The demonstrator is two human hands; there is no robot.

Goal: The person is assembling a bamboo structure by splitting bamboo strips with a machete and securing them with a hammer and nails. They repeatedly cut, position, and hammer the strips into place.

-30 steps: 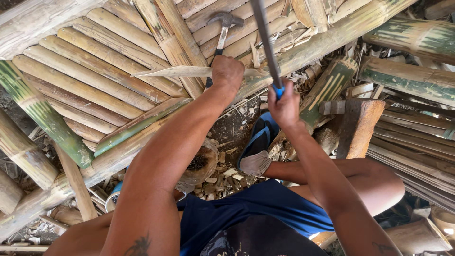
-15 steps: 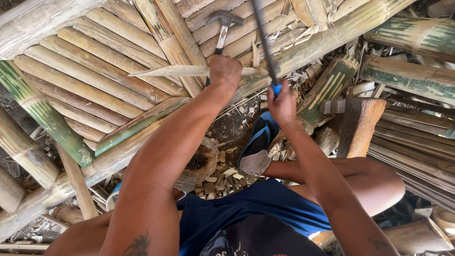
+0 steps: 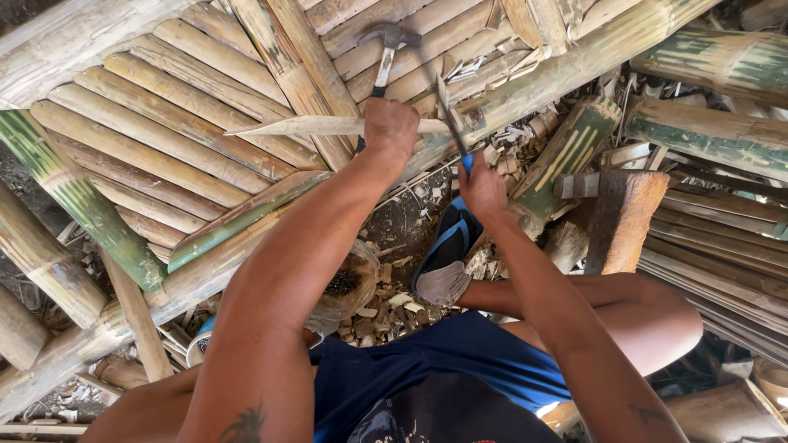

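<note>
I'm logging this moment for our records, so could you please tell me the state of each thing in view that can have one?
Left hand: closed around the pointed bamboo sliver, held level.
Right hand: closed on the blue-handled blade, tip up against the sliver.
Hammer: lying unheld on the bamboo slat panel.
Blue sandal: lying on the chip-strewn ground.

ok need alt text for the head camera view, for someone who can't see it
Seen from above, a person's left hand grips a pointed bamboo sliver while the right hand holds a blue-handled blade against it. This happens over a panel of bamboo slats. A claw hammer lies on the slats.
</note>
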